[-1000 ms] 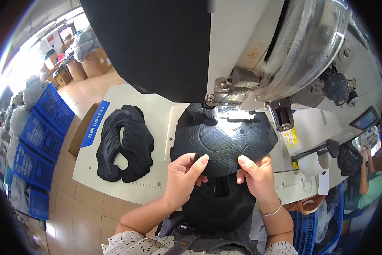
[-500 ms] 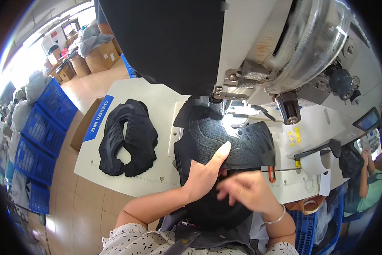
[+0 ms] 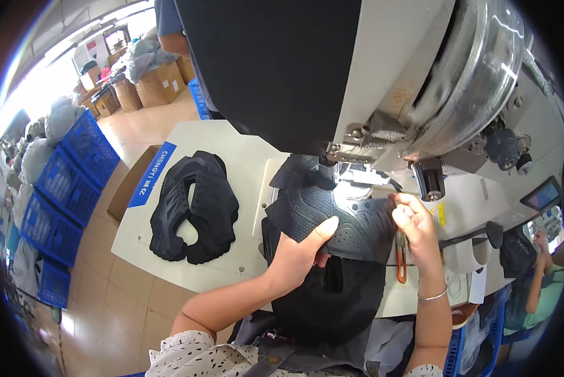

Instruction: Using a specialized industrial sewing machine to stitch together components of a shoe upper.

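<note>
Grip: our left hand point(image 3: 294, 257) pinches the black upper point(image 3: 357, 239); our right point(image 3: 417, 229) meets its right edge, hold unclear | Place: over the tabletop point(image 3: 247, 169), below the machine head point(image 3: 351, 151) | Care: we best keep it flat, fingers clear

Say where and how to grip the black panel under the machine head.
Probably best by the near edge of the black panel, coming from the person's side, thumb on top and fingers beneath. That edge faces the person and lies exposed, while the far part sits under the machine head. The left hand has its thumb on top there.
</note>
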Motion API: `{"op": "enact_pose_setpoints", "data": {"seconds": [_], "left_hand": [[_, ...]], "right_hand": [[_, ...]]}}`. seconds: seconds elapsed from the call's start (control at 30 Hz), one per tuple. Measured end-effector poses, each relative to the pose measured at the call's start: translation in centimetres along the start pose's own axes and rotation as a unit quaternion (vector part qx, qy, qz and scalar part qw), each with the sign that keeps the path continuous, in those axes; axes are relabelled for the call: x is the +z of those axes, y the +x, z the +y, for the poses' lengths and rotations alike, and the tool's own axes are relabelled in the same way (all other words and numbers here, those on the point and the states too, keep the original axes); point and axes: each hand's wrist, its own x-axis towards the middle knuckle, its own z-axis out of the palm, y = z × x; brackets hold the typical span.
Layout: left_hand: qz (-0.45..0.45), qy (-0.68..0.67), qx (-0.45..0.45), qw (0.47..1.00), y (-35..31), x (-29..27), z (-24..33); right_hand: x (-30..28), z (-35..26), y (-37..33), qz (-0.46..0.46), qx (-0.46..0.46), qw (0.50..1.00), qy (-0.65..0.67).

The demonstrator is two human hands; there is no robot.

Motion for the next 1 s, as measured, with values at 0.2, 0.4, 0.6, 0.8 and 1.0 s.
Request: {"op": "enact_pose_setpoints", "data": {"seconds": [0.2, 0.4, 0.6, 0.8, 1.0], "left_hand": [[-0.009, -0.023, 0.006, 1.000, 0.3, -0.1, 0.1], [0.004, 0.024, 0.002, 1.000, 0.0, 0.0, 0.3], [-0.068, 0.103, 0.017, 0.992, 0.4, -1.1, 1.5], [-0.429, 0.551, 0.022, 0.716, -0.1, -7.6, 8.7], [-0.277, 0.312, 0.299, 0.858, 1.2, -9.7, 17.7]], "right_hand": [[0.1, -1.2, -0.6, 0.010, -0.046, 0.997, 0.062], [0.6, -1.4, -0.4, 0.026, -0.077, 0.997, 0.006], [0.6, -1.5, -0.3, 0.031, -0.079, 0.996, -0.006], [0.1, -1.3, -0.5, 0.011, -0.090, 0.996, -0.019], [0.4, -1.3, -0.5, 0.011, -0.078, 0.997, -0.011]]}}
